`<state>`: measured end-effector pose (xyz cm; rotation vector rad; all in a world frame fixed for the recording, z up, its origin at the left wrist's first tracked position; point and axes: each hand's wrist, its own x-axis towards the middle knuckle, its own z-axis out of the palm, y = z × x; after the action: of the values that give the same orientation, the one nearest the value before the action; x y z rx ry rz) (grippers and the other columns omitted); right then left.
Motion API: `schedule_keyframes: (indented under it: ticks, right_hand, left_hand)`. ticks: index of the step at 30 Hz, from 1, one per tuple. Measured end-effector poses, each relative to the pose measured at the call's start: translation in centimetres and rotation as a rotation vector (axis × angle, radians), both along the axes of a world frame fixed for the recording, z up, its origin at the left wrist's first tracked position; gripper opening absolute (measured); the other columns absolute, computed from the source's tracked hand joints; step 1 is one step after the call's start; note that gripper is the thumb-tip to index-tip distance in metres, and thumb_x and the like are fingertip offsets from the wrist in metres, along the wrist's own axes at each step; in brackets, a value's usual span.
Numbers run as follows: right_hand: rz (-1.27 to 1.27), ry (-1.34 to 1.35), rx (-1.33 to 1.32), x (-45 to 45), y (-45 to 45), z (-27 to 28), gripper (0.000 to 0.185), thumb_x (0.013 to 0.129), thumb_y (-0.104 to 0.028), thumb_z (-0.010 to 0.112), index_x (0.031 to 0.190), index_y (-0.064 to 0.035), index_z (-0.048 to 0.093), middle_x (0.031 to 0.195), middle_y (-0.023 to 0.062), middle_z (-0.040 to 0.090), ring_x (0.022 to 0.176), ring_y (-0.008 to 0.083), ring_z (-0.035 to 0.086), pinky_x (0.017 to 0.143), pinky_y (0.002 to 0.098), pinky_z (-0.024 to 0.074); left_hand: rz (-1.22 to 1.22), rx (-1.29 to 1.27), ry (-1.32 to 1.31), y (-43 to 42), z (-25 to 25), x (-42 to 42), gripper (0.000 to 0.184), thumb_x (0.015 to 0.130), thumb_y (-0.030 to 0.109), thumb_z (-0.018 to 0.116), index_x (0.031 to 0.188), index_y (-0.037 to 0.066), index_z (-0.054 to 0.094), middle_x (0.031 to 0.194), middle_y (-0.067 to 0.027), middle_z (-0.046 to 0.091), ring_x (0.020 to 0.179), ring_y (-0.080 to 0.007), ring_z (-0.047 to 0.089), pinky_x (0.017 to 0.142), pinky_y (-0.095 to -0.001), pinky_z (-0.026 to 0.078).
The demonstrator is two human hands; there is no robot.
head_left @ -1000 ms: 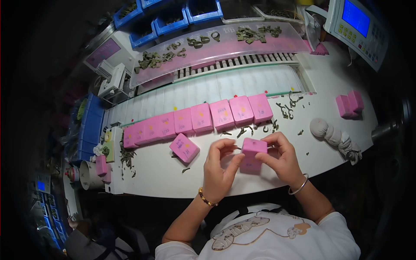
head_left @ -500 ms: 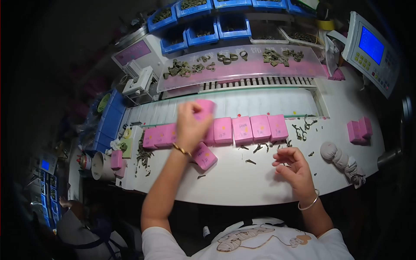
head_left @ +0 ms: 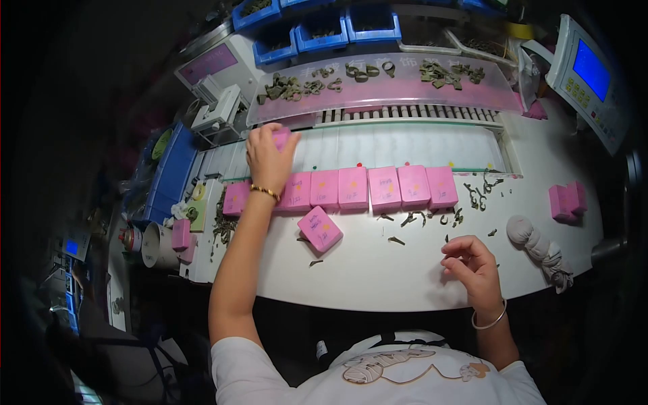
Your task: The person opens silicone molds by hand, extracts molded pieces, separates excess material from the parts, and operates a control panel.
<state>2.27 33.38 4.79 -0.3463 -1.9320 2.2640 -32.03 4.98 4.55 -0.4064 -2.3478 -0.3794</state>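
Note:
My left hand (head_left: 270, 160) is closed around a pink block (head_left: 281, 138), which it holds over the white strip behind the row; fingers hide much of the block. In front of that strip stands a row of several pink blocks (head_left: 352, 187) with handwriting on them. Another pink block (head_left: 320, 229) lies turned at an angle, nearer me than the row. Above the table at the right is my right hand (head_left: 472, 266), its fingers loosely bent and apart, with nothing visible in it. Small dark metal-looking pieces (head_left: 413, 218) are scattered between it and the row.
A clear shelf (head_left: 391, 101) with dark pieces spans the back, below blue bins (head_left: 322, 42). A device with a blue screen (head_left: 590, 71) stands at right. A knotted pale cloth (head_left: 536, 244) and two pink blocks (head_left: 565, 202) lie on the right. A blue tray (head_left: 169, 182) stands left.
My left hand has carried the pink block leftward and away from me, past the row. My right hand stays near the same place. The head view has shifted slightly.

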Motion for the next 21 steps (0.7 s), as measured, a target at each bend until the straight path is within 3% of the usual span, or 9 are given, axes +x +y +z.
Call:
schedule_keyframes:
  ticks: [2, 4, 6, 10, 12, 17, 19, 20, 21]
  right_hand:
    - [-0.018, -0.021, -0.010, 0.2, 0.5, -0.3, 0.020, 0.093, 0.003, 0.067, 0.112, 0.0003, 0.063, 0.108, 0.0053, 0.065, 0.092, 0.0095, 0.062, 0.075, 0.0246, 0.0545]
    - [-0.071, -0.052, -0.001, 0.4, 1.2, -0.6, 0.019, 0.093, 0.004, 0.066, 0.111, 0.0000, 0.063, 0.105, 0.0048, 0.066, 0.086, 0.0086, 0.062, 0.073, 0.0241, 0.0536]
    - [-0.098, -0.074, 0.013, 0.6, 1.6, -0.6, 0.018, 0.093, 0.004, 0.066, 0.111, -0.0002, 0.063, 0.104, 0.0044, 0.066, 0.086, 0.0083, 0.062, 0.073, 0.0236, 0.0532]
    - [-0.134, -0.094, 0.049, 1.1, 2.2, -0.6, 0.017, 0.093, 0.001, 0.068, 0.110, -0.0014, 0.064, 0.101, 0.0030, 0.067, 0.085, 0.0074, 0.062, 0.073, 0.0220, 0.0521]
    - [-0.103, -0.103, 0.087, 1.3, 2.1, -0.6, 0.017, 0.093, -0.002, 0.071, 0.109, -0.0027, 0.066, 0.100, 0.0022, 0.067, 0.086, 0.0071, 0.063, 0.075, 0.0216, 0.0519]
    - [-0.091, -0.070, 0.222, 1.7, 1.9, -0.8, 0.018, 0.091, -0.005, 0.073, 0.108, -0.0042, 0.067, 0.101, 0.0019, 0.066, 0.087, 0.0080, 0.064, 0.077, 0.0221, 0.0521]
    - [-0.106, -0.064, 0.326, 1.6, 2.1, -0.7, 0.017, 0.091, -0.005, 0.073, 0.107, -0.0042, 0.067, 0.101, 0.0024, 0.065, 0.087, 0.0093, 0.065, 0.076, 0.0223, 0.0525]
    - [-0.115, -0.066, 0.329, 1.5, 2.1, -0.7, 0.017, 0.091, -0.005, 0.073, 0.107, -0.0042, 0.067, 0.101, 0.0024, 0.065, 0.087, 0.0093, 0.065, 0.076, 0.0223, 0.0525]
    - [-0.103, -0.046, 0.343, 1.3, 2.1, -0.8, 0.019, 0.091, -0.005, 0.074, 0.108, -0.0042, 0.067, 0.103, 0.0030, 0.064, 0.088, 0.0096, 0.065, 0.075, 0.0227, 0.0530]
  left_hand:
    - [-0.319, 0.339, -0.381, 1.2, 2.8, 5.6, 0.045, 0.087, 0.042, 0.078, 0.104, 0.003, 0.065, 0.101, -0.0148, 0.064, 0.094, -0.0328, 0.064, 0.083, -0.0421, 0.051]
    - [-0.277, 0.187, -0.722, 1.4, 5.0, 11.0, 0.045, 0.087, 0.040, 0.079, 0.107, 0.003, 0.064, 0.092, -0.0122, 0.065, 0.087, -0.0296, 0.064, 0.080, -0.0412, 0.052]
    - [-0.337, -0.153, -0.565, 0.1, 4.2, 14.5, 0.055, 0.083, 0.044, 0.081, 0.111, 0.000, 0.062, 0.099, -0.0149, 0.064, 0.095, -0.0335, 0.063, 0.082, -0.0431, 0.051]
    - [-0.340, -0.204, -0.566, -1.0, 3.1, 17.5, 0.058, 0.079, 0.036, 0.085, 0.116, 0.000, 0.059, 0.105, -0.0152, 0.063, 0.096, -0.0306, 0.063, 0.083, -0.0406, 0.051]
    - [-0.362, -0.056, -0.556, -1.3, 1.7, 17.5, 0.064, 0.072, 0.032, 0.088, 0.118, -0.001, 0.058, 0.111, -0.0168, 0.059, 0.100, -0.0325, 0.060, 0.087, -0.0409, 0.051]
    - [-0.464, -0.033, -0.621, -0.4, 1.2, 17.6, 0.071, 0.066, 0.025, 0.088, 0.123, -0.001, 0.055, 0.109, -0.0163, 0.053, 0.102, -0.0337, 0.056, 0.090, -0.0416, 0.050]
    - [-0.577, -0.098, -0.446, 1.2, 1.9, 18.8, 0.068, 0.068, 0.023, 0.088, 0.123, 0.000, 0.054, 0.113, -0.0185, 0.052, 0.104, -0.0388, 0.055, 0.093, -0.0468, 0.048]
    - [-0.587, -0.116, -0.355, 2.1, 2.1, 19.7, 0.066, 0.066, 0.014, 0.088, 0.120, 0.003, 0.052, 0.120, -0.0206, 0.050, 0.103, -0.0405, 0.056, 0.088, -0.0482, 0.051]
    - [-0.594, -0.115, -0.357, 2.7, 1.4, 20.0, 0.066, 0.066, 0.014, 0.088, 0.120, 0.003, 0.052, 0.120, -0.0206, 0.050, 0.103, -0.0405, 0.056, 0.088, -0.0482, 0.051]
